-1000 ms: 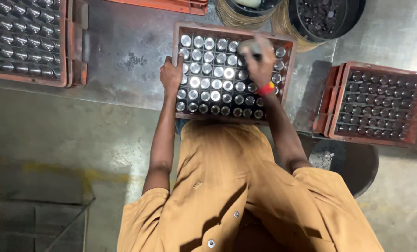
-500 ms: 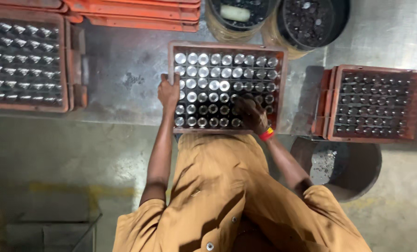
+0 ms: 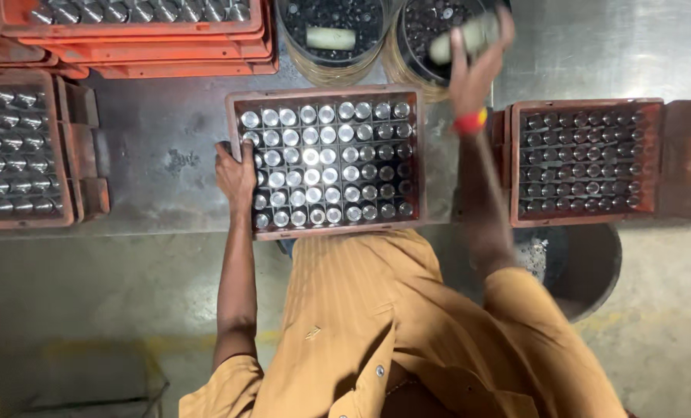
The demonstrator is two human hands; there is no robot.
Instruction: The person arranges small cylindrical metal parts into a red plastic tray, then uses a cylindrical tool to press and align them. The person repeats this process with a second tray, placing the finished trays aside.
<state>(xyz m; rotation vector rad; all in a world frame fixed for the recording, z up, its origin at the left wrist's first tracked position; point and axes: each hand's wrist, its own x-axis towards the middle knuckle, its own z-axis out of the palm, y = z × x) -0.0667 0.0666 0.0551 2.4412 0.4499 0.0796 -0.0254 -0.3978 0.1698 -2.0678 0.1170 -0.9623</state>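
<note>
Gripping the red tray (image 3: 241, 99) at its edge, the left hand (image 3: 236, 172) steadies rows of shiny metal cylinders (image 3: 326, 162); the right hand (image 3: 477, 66) clasps a blurred pale cylinder (image 3: 463, 40).

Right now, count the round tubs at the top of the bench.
2. One round tub sits top centre above the middle tray; the other is beside it, under the right hand. Neither shows whole.
</note>
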